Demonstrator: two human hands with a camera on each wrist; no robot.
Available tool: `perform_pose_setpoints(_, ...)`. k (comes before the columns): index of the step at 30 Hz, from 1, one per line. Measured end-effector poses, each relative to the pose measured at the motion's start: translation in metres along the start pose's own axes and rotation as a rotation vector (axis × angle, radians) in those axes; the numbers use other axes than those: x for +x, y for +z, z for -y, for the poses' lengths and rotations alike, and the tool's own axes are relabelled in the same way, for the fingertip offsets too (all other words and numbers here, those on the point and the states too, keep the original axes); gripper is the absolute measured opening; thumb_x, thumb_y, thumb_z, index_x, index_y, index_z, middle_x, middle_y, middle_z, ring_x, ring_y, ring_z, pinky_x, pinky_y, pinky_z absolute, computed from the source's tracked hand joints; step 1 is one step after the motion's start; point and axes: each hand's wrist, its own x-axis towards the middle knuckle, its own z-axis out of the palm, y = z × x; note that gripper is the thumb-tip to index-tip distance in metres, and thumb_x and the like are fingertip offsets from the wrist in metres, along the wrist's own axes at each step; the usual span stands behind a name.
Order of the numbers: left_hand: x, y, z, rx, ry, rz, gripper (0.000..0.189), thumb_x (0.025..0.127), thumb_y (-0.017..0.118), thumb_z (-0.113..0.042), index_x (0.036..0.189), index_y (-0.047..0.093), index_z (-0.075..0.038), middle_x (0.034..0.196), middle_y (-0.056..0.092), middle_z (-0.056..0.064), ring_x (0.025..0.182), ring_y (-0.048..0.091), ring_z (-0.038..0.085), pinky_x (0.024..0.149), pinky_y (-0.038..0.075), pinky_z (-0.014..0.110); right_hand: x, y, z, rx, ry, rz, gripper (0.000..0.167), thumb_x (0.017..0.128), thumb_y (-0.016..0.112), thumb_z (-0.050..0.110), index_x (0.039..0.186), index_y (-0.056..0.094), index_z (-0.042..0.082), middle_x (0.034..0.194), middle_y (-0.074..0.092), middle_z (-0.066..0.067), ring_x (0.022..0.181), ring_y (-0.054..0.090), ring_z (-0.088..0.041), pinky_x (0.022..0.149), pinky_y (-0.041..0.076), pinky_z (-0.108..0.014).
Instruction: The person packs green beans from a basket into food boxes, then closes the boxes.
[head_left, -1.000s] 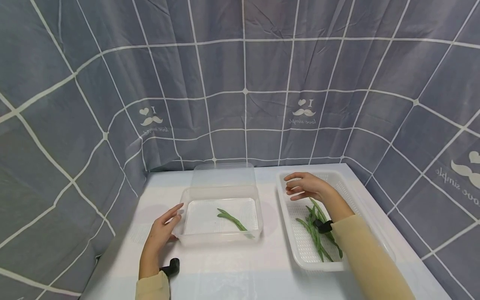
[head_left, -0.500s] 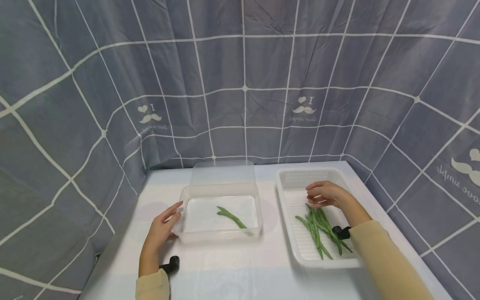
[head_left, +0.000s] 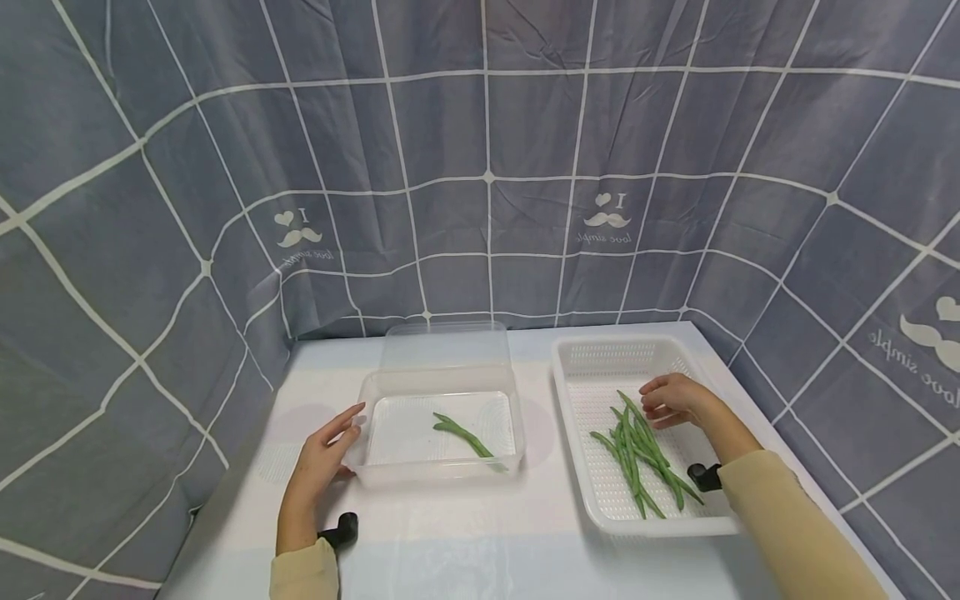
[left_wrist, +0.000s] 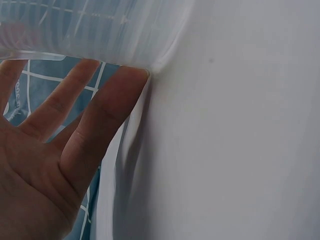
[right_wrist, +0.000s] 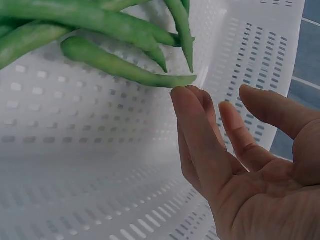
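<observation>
A clear plastic container (head_left: 435, 477) stands left of the middle, with green beans (head_left: 463, 433) lying inside toward its right. My left hand (head_left: 318, 454) is at its left wall, fingers extended; in the left wrist view the thumb tip touches the container's corner (left_wrist: 145, 30). To the right is a white perforated basket (head_left: 576, 475) holding a loose pile of green beans (head_left: 630, 458). Over the basket's right part, beside the pile, hovers my right hand (head_left: 678, 400), holding nothing. The right wrist view has its loosely bent fingers (right_wrist: 200, 135) close to the tip of one bean (right_wrist: 125, 70).
Behind the container lies a clear flat lid (head_left: 446, 343). A pale cloth covers the table (head_left: 450, 550). Grey checked curtains (head_left: 487, 217) close in the back and both sides. Each wrist wears a small black camera (head_left: 341, 530).
My right hand has moved right and lower over the basket, from its left part to the pile's right side, uncovering more beans. The left hand stays at the container.
</observation>
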Motion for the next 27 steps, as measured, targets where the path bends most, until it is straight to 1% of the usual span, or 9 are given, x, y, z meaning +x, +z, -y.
perform_pose_setpoints(5, 0.000, -0.001, -0.001, -0.001, -0.003, -0.001, 0.050, 0.110, 0.057, -0.031, 0.159, 0.051, -0.026, 0.168, 0.037, 0.026, 0.136, 0.056, 0.044, 0.065, 0.059, 0.030, 0.000, -0.001, -0.006, -0.009, 0.005, -0.005, 0.043, 0.102, 0.058, 0.004, 0.136, 0.047, -0.019, 0.094, 0.072, -0.010, 0.080, 0.073, -0.014, 0.077, 0.066, -0.037)
perform_pose_setpoints(6, 0.000, -0.001, 0.000, 0.000, -0.002, 0.000, 0.050, 0.110, 0.057, -0.031, 0.160, 0.051, -0.026, 0.168, 0.037, 0.026, 0.136, 0.056, 0.044, 0.065, 0.059, 0.030, 0.000, -0.001, -0.007, -0.006, 0.007, 0.000, 0.041, 0.101, 0.059, 0.003, 0.134, 0.048, -0.018, 0.093, 0.072, -0.009, 0.079, 0.073, -0.013, 0.076, 0.066, -0.037)
perform_pose_setpoints(7, 0.000, -0.001, 0.000, 0.000, -0.002, 0.001, 0.050, 0.110, 0.057, -0.031, 0.160, 0.050, -0.026, 0.168, 0.037, 0.026, 0.137, 0.056, 0.044, 0.065, 0.059, 0.030, 0.001, -0.002, -0.009, 0.000, 0.011, 0.010, 0.036, 0.100, 0.059, 0.003, 0.129, 0.052, -0.016, 0.091, 0.072, -0.008, 0.078, 0.073, -0.013, 0.076, 0.066, -0.037)
perform_pose_setpoints(11, 0.000, -0.001, 0.001, 0.003, 0.000, 0.000, 0.050, 0.110, 0.057, -0.031, 0.160, 0.050, -0.025, 0.168, 0.037, 0.026, 0.137, 0.056, 0.044, 0.065, 0.059, 0.030, 0.004, -0.001, -0.012, -0.005, 0.034, 0.011, 0.031, 0.098, 0.061, 0.003, 0.124, 0.056, -0.014, 0.087, 0.072, -0.007, 0.077, 0.073, -0.013, 0.075, 0.066, -0.037)
perform_pose_setpoints(14, 0.000, 0.000, 0.001, 0.007, 0.002, -0.003, 0.050, 0.110, 0.057, -0.032, 0.159, 0.051, -0.026, 0.169, 0.037, 0.026, 0.135, 0.057, 0.044, 0.065, 0.058, 0.030, 0.005, 0.002, -0.012, -0.044, 0.066, -0.022, 0.035, 0.099, 0.060, 0.002, 0.128, 0.053, -0.016, 0.088, 0.072, -0.010, 0.078, 0.073, -0.015, 0.076, 0.065, -0.038)
perform_pose_setpoints(16, 0.000, 0.000, 0.001, 0.011, 0.004, -0.004, 0.050, 0.110, 0.057, -0.032, 0.159, 0.051, -0.026, 0.168, 0.037, 0.026, 0.134, 0.057, 0.043, 0.064, 0.058, 0.030, 0.005, 0.003, -0.013, -0.067, 0.080, -0.039, 0.035, 0.100, 0.061, 0.002, 0.128, 0.054, -0.016, 0.088, 0.072, -0.011, 0.078, 0.072, -0.017, 0.076, 0.065, -0.039)
perform_pose_setpoints(20, -0.001, 0.000, 0.002, 0.013, 0.013, -0.008, 0.049, 0.111, 0.057, -0.032, 0.159, 0.051, -0.027, 0.168, 0.038, 0.026, 0.133, 0.059, 0.043, 0.064, 0.058, 0.030, 0.008, 0.006, -0.015, -0.090, 0.061, -0.026, 0.033, 0.099, 0.061, 0.002, 0.126, 0.055, -0.016, 0.089, 0.073, -0.012, 0.079, 0.072, -0.018, 0.076, 0.065, -0.040)
perform_pose_setpoints(24, -0.001, 0.000, 0.002, 0.012, 0.013, -0.013, 0.049, 0.110, 0.057, -0.032, 0.159, 0.051, -0.027, 0.167, 0.039, 0.026, 0.133, 0.059, 0.043, 0.065, 0.058, 0.030, 0.013, 0.010, -0.019, -0.104, 0.037, -0.004, 0.035, 0.099, 0.063, 0.003, 0.127, 0.055, -0.016, 0.090, 0.074, -0.011, 0.080, 0.073, -0.017, 0.077, 0.066, -0.041)
perform_pose_setpoints(27, -0.002, 0.000, 0.001, 0.005, 0.008, -0.015, 0.049, 0.110, 0.058, -0.032, 0.159, 0.052, -0.027, 0.167, 0.039, 0.026, 0.134, 0.058, 0.043, 0.065, 0.058, 0.030, 0.014, 0.015, -0.019, -0.138, 0.021, 0.001, 0.035, 0.098, 0.065, 0.005, 0.125, 0.057, -0.015, 0.090, 0.074, -0.012, 0.080, 0.073, -0.018, 0.077, 0.065, -0.044)
